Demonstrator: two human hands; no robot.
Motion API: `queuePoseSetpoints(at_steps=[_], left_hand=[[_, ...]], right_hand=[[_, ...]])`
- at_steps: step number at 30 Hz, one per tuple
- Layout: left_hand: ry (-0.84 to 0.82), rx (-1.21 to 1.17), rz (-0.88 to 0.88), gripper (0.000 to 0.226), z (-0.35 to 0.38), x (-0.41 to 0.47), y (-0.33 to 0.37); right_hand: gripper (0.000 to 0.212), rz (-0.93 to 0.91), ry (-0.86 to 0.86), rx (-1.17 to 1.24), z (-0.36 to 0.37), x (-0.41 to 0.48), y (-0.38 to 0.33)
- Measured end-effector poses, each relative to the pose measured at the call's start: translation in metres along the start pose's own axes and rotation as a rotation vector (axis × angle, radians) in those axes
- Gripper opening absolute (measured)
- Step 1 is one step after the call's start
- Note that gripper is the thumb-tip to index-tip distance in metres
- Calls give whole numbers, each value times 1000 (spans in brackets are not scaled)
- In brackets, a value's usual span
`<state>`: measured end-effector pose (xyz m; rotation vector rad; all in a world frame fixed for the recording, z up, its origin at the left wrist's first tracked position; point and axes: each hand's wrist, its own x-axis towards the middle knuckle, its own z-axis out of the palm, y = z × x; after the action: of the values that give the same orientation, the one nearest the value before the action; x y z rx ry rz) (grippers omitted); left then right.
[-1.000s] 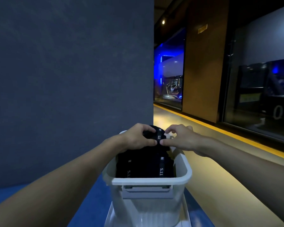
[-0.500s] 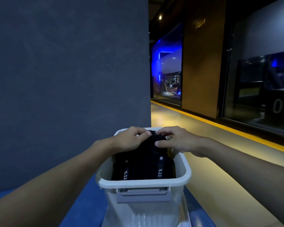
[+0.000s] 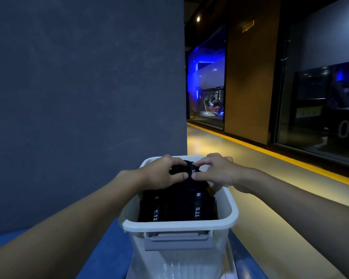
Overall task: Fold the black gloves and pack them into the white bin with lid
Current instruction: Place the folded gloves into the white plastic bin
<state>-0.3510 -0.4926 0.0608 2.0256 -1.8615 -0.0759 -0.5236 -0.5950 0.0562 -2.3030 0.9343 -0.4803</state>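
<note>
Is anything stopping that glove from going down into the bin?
Only the black gloves already packed beneath it. Both hands, left and right, pinch the top glove at the far end of the white bin.

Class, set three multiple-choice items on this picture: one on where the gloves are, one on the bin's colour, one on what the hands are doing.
1. Where are the gloves?
A. in the bin
B. on the floor
C. on a shelf

2. What colour is the bin?
A. red
B. white
C. green

3. What are the left hand and right hand doing?
A. hanging free
B. holding a lid
C. gripping a glove

Key: 1 A, black fabric sits inside the walls; 2 B, pale rim and sides; 3 C, fingers of both pinch the top glove.
</note>
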Motion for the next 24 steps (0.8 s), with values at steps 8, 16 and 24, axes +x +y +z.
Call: queuePoseSetpoints(at_steps=[8, 16, 24], left_hand=[[73, 25, -46, 46, -29, -30, -2], [99, 36, -189, 45, -38, -83, -19], [161, -219, -204, 56, -29, -101, -8]], right_hand=[[45, 27, 8, 103, -12, -22, -6], [73, 49, -44, 260, -10, -73, -10], [80, 37, -58, 512, 7, -86, -20]])
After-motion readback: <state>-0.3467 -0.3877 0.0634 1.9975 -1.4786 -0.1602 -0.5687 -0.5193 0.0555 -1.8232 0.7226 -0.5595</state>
